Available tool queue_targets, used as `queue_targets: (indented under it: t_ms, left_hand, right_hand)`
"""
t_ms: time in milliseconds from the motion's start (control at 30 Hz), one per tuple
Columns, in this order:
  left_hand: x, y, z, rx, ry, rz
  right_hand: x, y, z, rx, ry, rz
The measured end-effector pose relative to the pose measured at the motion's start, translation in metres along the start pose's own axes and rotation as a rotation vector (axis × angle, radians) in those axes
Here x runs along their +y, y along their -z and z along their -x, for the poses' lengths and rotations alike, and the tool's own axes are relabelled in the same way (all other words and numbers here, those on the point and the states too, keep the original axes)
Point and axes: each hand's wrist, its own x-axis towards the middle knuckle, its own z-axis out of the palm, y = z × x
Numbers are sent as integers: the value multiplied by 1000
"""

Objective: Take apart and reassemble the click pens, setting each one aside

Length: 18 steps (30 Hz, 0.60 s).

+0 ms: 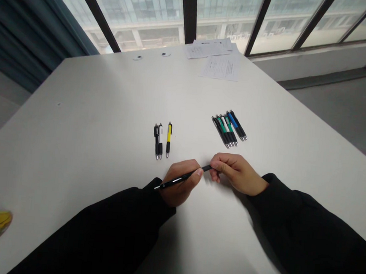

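L hand [181, 182] nr R hand [235, 173], fingers [217, 164] pinched, arms [109, 224] fwd

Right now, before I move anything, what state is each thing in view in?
Held pen, slanting between both hands
Left hand, closed around the held pen
Right hand, fingertips closed at its other end
Yellow pen, lying apart from the nearby pair
Black pen and white pen, lying side by side
Right-side pens, lying slanted in a row
Papers, lying flat, partly overlapping
Curtain, hanging in folds
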Motion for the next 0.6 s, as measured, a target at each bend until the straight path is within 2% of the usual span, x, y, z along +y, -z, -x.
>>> queue_targets:
  t_ms: [133, 300, 433, 533, 600]
  left_hand:
    - [-6, 1, 2, 10, 128, 88]
    - [-8, 3, 0, -83, 220, 56]
    - [-1, 3, -2, -139, 203, -26]
    - [3, 3, -1, -144, 158, -138]
    - [5, 2, -1, -148, 134, -220]
  right_hand:
    - [1, -1, 0, 25, 11, -156]
    - [2, 3, -1, -4, 62, -171]
    - [1, 3, -1, -86, 33, -214]
    - [0, 3, -2, -125, -52, -237]
    - [0, 4, -1, -150, -120, -176]
